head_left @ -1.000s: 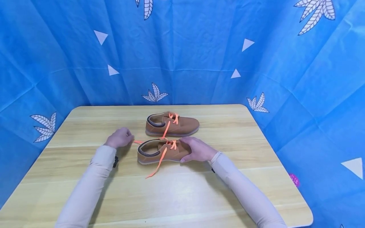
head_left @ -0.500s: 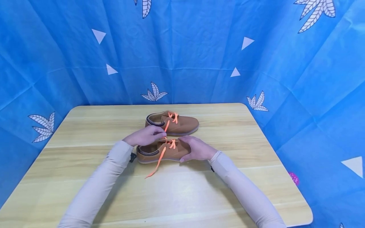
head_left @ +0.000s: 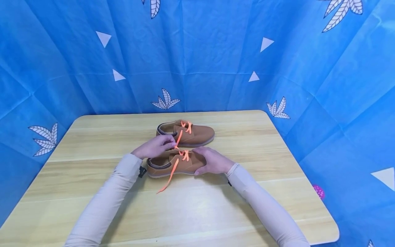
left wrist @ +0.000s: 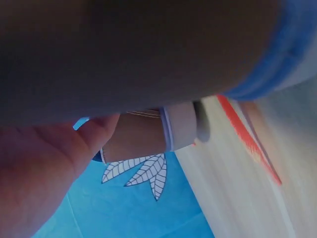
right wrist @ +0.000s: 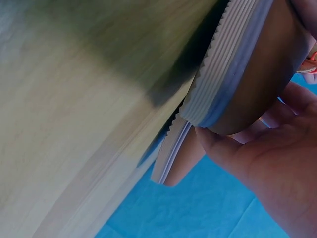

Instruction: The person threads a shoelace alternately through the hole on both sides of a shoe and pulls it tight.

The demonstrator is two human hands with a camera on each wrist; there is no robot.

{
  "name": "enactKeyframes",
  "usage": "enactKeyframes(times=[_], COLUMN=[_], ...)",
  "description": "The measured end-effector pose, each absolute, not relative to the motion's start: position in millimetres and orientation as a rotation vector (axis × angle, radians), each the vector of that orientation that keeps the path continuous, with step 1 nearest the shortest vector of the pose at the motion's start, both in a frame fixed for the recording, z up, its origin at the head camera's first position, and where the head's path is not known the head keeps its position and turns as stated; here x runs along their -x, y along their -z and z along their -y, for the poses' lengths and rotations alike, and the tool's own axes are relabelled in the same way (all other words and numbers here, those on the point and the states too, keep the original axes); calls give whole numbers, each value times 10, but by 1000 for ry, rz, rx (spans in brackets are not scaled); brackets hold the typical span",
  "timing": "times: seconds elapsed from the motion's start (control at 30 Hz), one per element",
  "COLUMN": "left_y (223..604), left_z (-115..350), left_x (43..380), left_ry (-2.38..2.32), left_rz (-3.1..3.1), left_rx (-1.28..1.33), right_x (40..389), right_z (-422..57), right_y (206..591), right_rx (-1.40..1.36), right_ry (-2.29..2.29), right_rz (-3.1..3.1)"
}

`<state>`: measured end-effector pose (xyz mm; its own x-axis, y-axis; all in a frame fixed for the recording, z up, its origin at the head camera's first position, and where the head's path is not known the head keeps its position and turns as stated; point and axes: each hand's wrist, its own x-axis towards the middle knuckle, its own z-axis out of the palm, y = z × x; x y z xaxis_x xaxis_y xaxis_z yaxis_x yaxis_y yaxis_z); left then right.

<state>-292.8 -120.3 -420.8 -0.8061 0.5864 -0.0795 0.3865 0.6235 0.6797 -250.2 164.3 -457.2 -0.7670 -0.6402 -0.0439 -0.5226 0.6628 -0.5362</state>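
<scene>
Two brown shoes with orange laces stand side by side, toes to the right. My right hand (head_left: 214, 161) grips the toe of the near shoe (head_left: 182, 167); in the right wrist view the thumb lies along the toe just above its ribbed sole (right wrist: 210, 89). My left hand (head_left: 154, 146) reaches over the near shoe's opening, and its fingertips pinch the far-side orange shoelace (head_left: 177, 148) close to the eyelets. The near-side lace end (head_left: 168, 179) hangs down the shoe's side onto the table. The left wrist view hides the left fingertips.
The far shoe (head_left: 199, 136) stands just behind the near one, its lace hanging toward it. The shoes stand on a light wooden table (head_left: 247, 212) with rounded corners. A blue patterned curtain (head_left: 216, 51) encloses the table's back and sides.
My left hand has moved from the table at the left, by the loose lace end, rightward to the lace near the eyelets. My right hand stays on the toe.
</scene>
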Motion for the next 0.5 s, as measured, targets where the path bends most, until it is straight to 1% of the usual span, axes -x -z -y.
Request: enactKeyframes(times=[0.5], left_y=[4258], left_z=[1300], left_x=[3027], left_ry=[-1012], left_rz=[-2627], left_rx=[-777], right_x=[2502], right_z=[-1650], right_y=[4579], right_rx=[954], right_ry=[748], right_rz=[-2659])
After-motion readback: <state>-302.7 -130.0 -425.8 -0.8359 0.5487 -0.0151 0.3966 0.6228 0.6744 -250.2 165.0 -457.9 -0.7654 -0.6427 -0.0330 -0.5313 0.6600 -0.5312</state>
